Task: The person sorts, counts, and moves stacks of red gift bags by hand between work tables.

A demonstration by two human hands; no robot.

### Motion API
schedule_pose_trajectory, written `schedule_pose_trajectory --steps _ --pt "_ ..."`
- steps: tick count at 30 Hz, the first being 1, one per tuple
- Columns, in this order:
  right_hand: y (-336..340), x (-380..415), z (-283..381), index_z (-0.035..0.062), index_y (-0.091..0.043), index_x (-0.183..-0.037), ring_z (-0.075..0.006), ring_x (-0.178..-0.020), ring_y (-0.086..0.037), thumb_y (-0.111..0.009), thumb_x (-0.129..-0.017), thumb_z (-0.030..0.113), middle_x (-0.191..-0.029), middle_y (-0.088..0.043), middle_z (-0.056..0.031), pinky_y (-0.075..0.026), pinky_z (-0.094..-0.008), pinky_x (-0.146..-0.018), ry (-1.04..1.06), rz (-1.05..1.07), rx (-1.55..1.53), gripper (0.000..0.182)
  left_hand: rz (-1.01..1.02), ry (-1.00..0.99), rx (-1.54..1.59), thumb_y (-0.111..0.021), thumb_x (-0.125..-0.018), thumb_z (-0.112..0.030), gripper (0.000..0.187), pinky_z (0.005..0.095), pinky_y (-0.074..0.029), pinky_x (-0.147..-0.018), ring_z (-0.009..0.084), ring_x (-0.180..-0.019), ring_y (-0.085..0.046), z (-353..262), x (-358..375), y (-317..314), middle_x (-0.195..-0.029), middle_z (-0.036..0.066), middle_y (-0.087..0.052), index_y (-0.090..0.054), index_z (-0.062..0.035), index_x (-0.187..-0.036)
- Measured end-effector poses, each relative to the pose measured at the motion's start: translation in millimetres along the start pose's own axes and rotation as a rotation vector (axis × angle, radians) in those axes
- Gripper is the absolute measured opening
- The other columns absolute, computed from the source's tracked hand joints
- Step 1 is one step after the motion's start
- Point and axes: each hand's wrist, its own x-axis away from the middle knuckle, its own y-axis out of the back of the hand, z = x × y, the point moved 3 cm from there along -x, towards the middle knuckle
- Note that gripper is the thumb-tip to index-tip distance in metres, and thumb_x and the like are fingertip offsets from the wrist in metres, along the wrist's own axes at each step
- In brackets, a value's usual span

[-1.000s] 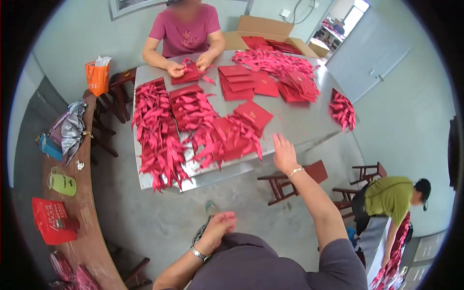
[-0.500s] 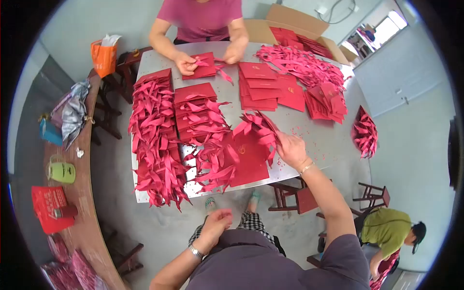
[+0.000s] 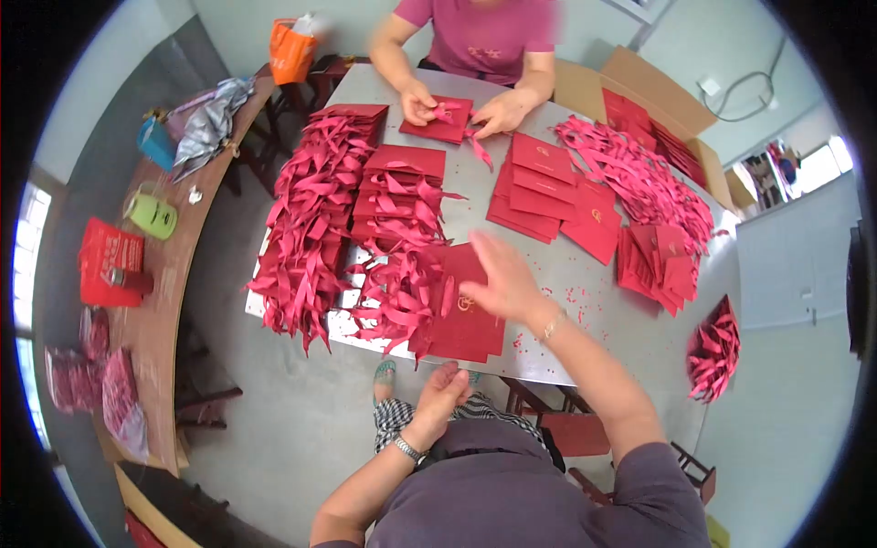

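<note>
Over a flat dark-red paper piece with a gold emblem (image 3: 475,333), my right hand (image 3: 501,281) is stretched out with fingers apart, holding nothing. Immediately left of it lies a pile of red paper pieces with pink ribbons (image 3: 397,297). Below the table's front edge, close to my body, my left hand (image 3: 443,397) is curled closed; no object shows in it. Farther back are a middle row of ribboned red pieces (image 3: 402,205) and a longer ribboned row (image 3: 315,210) along the left.
Across the metal table (image 3: 548,352), another person's hands (image 3: 457,110) work a ribbon on a red piece. Plain red pieces (image 3: 539,183), loose ribbons (image 3: 630,173) and a ribboned bundle (image 3: 714,354) lie to the right. Stools (image 3: 571,434) stand underneath; a wooden bench (image 3: 169,320) runs left.
My right hand has let go of the ribboned bundle it gripped and moved left, fingers now spread. My left hand stays curled near my body. The camera view has turned.
</note>
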Motion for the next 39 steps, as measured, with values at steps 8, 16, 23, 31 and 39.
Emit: schedule_pose_trajectory --steps 8,16,23,31,39 --pt "-40 -14 -15 0.0038 -0.063 -0.086 -0.0312 -0.085 -0.062 -0.057 -0.077 0.059 -0.083 -0.066 -0.0149 -0.041 -0.0460 -0.075 -0.019 0.416 0.146 0.057 -0.410 -0.534 -0.046 -0.071 -0.081 -0.019 0.065 0.0324 -0.048 -0.082 0.0194 -0.092 -0.056 10 -14 -16 -0.112 0.012 -0.055 -0.034 -0.0010 -0.132" --pt "-59 9 22 -0.0030 -0.049 -0.120 -0.0383 -0.100 -0.057 -0.067 -0.078 0.041 -0.109 -0.057 -0.0258 -0.042 -0.0426 -0.093 0.009 0.346 -0.249 0.063 -0.433 -0.569 0.418 -0.057 -0.092 -0.011 0.040 0.0332 -0.044 -0.093 0.0183 -0.109 -0.053 -4 -8 -2 -0.123 0.008 -0.054 -0.042 -0.0042 -0.128" --pt "-66 40 43 -0.0033 -0.054 -0.112 -0.0317 -0.098 -0.062 -0.073 -0.074 0.038 -0.104 -0.063 -0.0223 -0.047 -0.0387 -0.085 -0.259 0.428 -0.753 0.059 -0.494 -0.659 0.476 -0.062 -0.086 -0.005 0.052 0.0365 -0.041 -0.099 0.0213 -0.112 -0.051 0 26 26 -0.126 0.011 -0.049 -0.035 -0.0033 -0.131" --pt "35 46 41 0.0008 -0.049 -0.119 -0.0224 -0.107 -0.054 -0.080 -0.065 0.013 -0.118 -0.057 -0.0119 -0.043 -0.0361 -0.094 -0.016 0.188 -1.004 0.064 -0.389 -0.984 -0.753 -0.073 -0.071 -0.013 0.033 0.0399 -0.045 -0.089 0.0284 -0.099 -0.057 -54 12 8 -0.104 0.011 -0.060 -0.062 -0.0014 -0.100" --pt "5 108 -30 0.0074 -0.057 -0.117 -0.0317 -0.114 -0.052 -0.064 -0.079 0.019 -0.128 -0.051 -0.0158 -0.044 -0.0360 -0.093 0.141 0.093 -0.507 0.041 -0.042 -1.103 -0.877 -0.078 -0.068 -0.013 0.093 0.0356 -0.035 -0.105 0.0241 -0.120 -0.046 -57 -12 -12 -0.129 0.014 -0.046 -0.020 0.0020 -0.140"
